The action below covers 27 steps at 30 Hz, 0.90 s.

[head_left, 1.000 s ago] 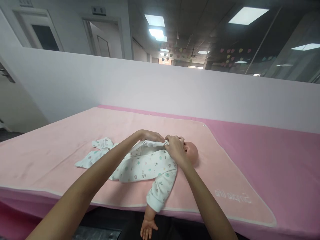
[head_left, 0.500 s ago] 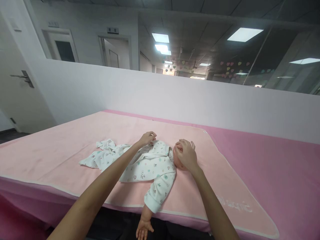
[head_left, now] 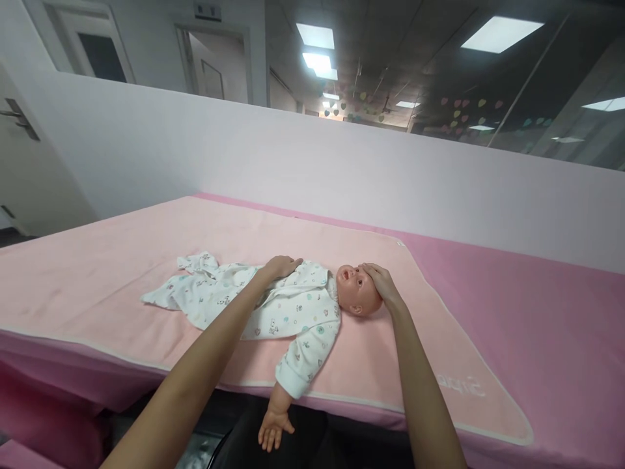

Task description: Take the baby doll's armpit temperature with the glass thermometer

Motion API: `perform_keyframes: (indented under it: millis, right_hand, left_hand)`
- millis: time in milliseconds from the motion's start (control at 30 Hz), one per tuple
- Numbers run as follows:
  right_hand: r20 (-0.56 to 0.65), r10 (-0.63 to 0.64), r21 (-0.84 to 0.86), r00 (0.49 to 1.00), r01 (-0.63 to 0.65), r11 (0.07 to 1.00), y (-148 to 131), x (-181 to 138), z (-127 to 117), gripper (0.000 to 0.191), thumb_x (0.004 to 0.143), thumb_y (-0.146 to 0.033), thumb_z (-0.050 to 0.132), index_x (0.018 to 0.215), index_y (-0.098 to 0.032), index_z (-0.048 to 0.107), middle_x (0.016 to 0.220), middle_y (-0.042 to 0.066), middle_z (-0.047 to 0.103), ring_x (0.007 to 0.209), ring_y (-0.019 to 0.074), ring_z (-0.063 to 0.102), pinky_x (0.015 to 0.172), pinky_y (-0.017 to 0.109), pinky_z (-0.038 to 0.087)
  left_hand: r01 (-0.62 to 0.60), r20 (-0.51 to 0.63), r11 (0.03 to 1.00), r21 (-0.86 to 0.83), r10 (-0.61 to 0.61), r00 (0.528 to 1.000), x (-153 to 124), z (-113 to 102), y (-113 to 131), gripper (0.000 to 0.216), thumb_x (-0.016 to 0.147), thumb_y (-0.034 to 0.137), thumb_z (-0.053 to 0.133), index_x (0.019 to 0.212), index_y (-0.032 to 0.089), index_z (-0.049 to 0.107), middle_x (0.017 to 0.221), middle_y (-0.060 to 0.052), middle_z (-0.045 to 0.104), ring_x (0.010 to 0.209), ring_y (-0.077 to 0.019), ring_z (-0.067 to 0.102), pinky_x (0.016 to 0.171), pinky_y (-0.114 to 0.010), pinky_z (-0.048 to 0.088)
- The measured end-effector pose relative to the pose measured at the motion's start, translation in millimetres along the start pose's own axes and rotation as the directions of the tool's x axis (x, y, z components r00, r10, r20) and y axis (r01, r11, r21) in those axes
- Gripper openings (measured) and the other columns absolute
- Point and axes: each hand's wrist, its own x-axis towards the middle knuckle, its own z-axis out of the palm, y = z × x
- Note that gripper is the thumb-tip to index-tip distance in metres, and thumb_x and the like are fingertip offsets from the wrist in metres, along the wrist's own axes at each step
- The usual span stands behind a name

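Observation:
A baby doll lies on its back on a light pink blanket (head_left: 122,260), head (head_left: 355,289) to the right. It wears a white printed romper (head_left: 254,306); one sleeved arm hangs over the near edge, its bare hand (head_left: 273,430) dangling. My left hand (head_left: 279,266) rests flat on the romper at the doll's chest, fingers stretched out. My right hand (head_left: 383,284) cups the top of the doll's head, fingers spread over the forehead.
The blanket covers a darker pink table (head_left: 537,312) that runs on to the right. A white partition wall (head_left: 293,163) stands behind it. A door (head_left: 24,163) is at the far left. The table's near edge is just before me.
Both hands let go of the romper's neck opening. The doll's head is now out and uncovered. My left hand settled flat on the chest; my right slid to the top of the head.

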Motion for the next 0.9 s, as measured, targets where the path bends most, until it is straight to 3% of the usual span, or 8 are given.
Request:
perform_keyframes:
  millis: [167,300,400,500,700,900]
  right_hand:
    - [0.03,0.113,0.232,0.993,-0.117,0.966,6.2,-7.2,-1.0,0.041,0.07,-0.049,0.055,0.09,-0.013,0.065,0.094,0.008,0.067,0.092,0.0224,0.059,0.082,0.032,0.044]
    - [0.239,0.287,0.428,0.928,-0.366,0.826,6.6,-18.7,-0.6,0.054,0.075,-0.058,0.043,0.099,-0.014,0.062,0.1,0.009,0.066,0.096,0.0253,0.06,0.084,0.036,0.046]
    - [0.344,0.329,0.502,0.88,-0.468,0.727,2.4,-23.9,-0.5,0.052,0.076,-0.058,0.044,0.098,-0.015,0.063,0.102,0.009,0.066,0.1,0.0261,0.059,0.086,0.037,0.046]
    - [0.307,0.334,0.518,0.891,-0.451,0.727,1.5,-22.8,-0.2,0.046,0.077,-0.054,0.045,0.094,-0.016,0.065,0.096,0.008,0.068,0.097,0.0262,0.06,0.085,0.038,0.046]
    - [0.046,0.273,0.508,0.961,-0.258,0.822,17.9,-13.3,1.1,0.034,0.073,-0.046,0.052,0.085,-0.019,0.067,0.081,0.003,0.07,0.09,0.0256,0.062,0.082,0.037,0.046]
    - [0.021,0.245,0.467,0.969,-0.226,0.855,25.9,-14.3,0.6,0.038,0.073,-0.05,0.052,0.086,-0.017,0.068,0.081,0.005,0.07,0.089,0.0269,0.062,0.079,0.038,0.046]
  left_hand:
    - [0.019,-0.092,0.999,0.027,-0.016,0.996,-17.1,8.7,4.7,0.068,0.081,0.061,0.017,0.094,0.013,0.063,0.101,-0.017,0.063,0.093,-0.029,0.058,0.078,-0.034,0.04]
    - [0.048,-0.178,0.996,0.069,-0.035,0.983,-30.2,13.8,10.7,0.067,0.08,0.062,0.018,0.104,0.014,0.058,0.107,-0.018,0.059,0.099,-0.0318,0.054,0.08,-0.039,0.04]
    - [0.049,-0.223,0.994,0.1,-0.026,0.974,-38.6,14.4,13.0,0.065,0.08,0.063,0.02,0.108,0.017,0.056,0.106,-0.015,0.059,0.1,-0.0305,0.053,0.082,-0.038,0.039]
    - [0.019,-0.243,0.996,0.09,0.004,0.97,-43.9,13.3,11.9,0.064,0.079,0.065,0.024,0.119,0.022,0.048,0.111,-0.011,0.058,0.103,-0.0282,0.053,0.085,-0.036,0.038]
    - [-0.044,-0.208,0.999,0.007,0.044,0.977,-42.9,10.3,3.9,0.071,0.076,0.071,0.022,0.124,0.024,0.045,0.116,-0.008,0.057,0.105,-0.0273,0.052,0.083,-0.034,0.039]
    - [-0.003,-0.166,0.998,0.068,0.014,0.986,-40.5,6.7,3.5,0.077,0.077,0.069,0.011,0.088,0.017,0.065,0.095,-0.014,0.065,0.09,-0.0294,0.058,0.072,-0.034,0.042]
